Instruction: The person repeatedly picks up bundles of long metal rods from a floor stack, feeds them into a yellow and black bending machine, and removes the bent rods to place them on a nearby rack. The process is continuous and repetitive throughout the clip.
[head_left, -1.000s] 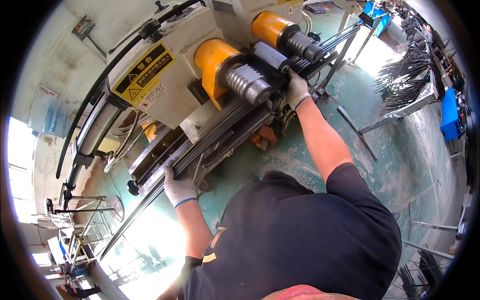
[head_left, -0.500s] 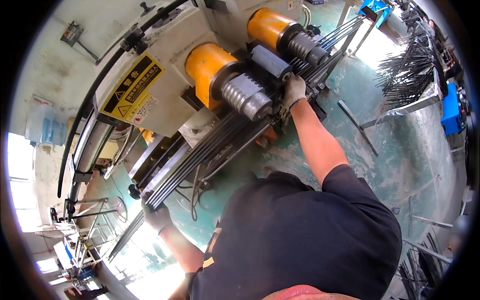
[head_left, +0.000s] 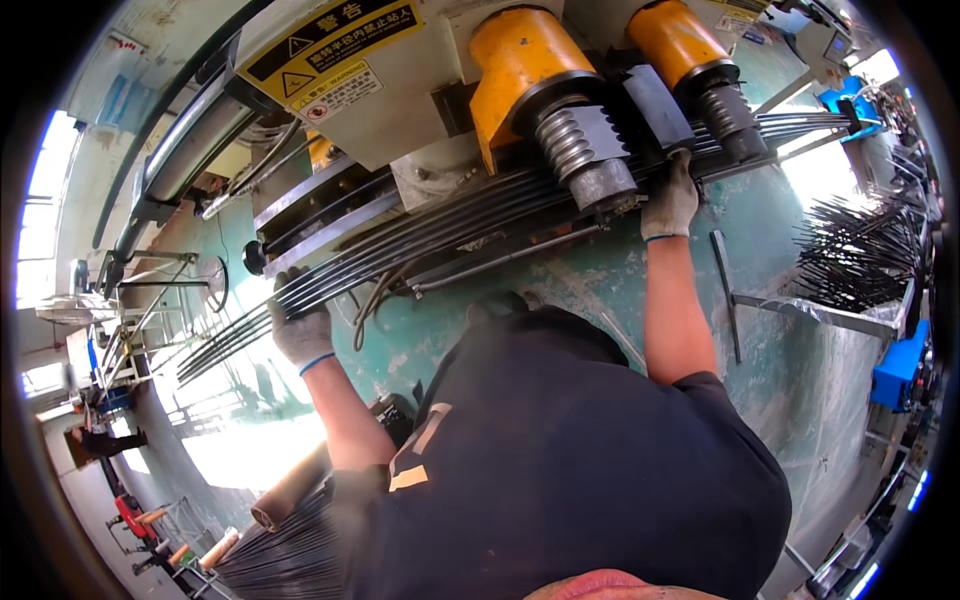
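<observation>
A bundle of long, thin dark metal rods (head_left: 400,240) runs slantwise beneath the ridged rollers of a machine. My left hand (head_left: 302,330), in a pale work glove, is closed round the rods near their left part. Also gloved, my right hand (head_left: 670,207) reaches up to the rods just under a dark rectangular block (head_left: 655,108). Its fingers look closed there, though the block and rods partly hide them. Between my hands sits a ridged metal roller (head_left: 585,155) on an orange housing (head_left: 530,55). A second ridged roller (head_left: 730,120) is right of the block.
A yellow and black warning sign (head_left: 335,45) marks the machine's front. Below the rods, a thin bar (head_left: 510,258) and a looped cable (head_left: 375,310) stick out. On the right stands a rack heaped with dark rods (head_left: 860,255). More rods (head_left: 290,550) lie behind me at lower left.
My view has turned, so the machine and rods lie flatter and nearer. Both hands keep their places on the rods; the left forearm now shows more fully.
</observation>
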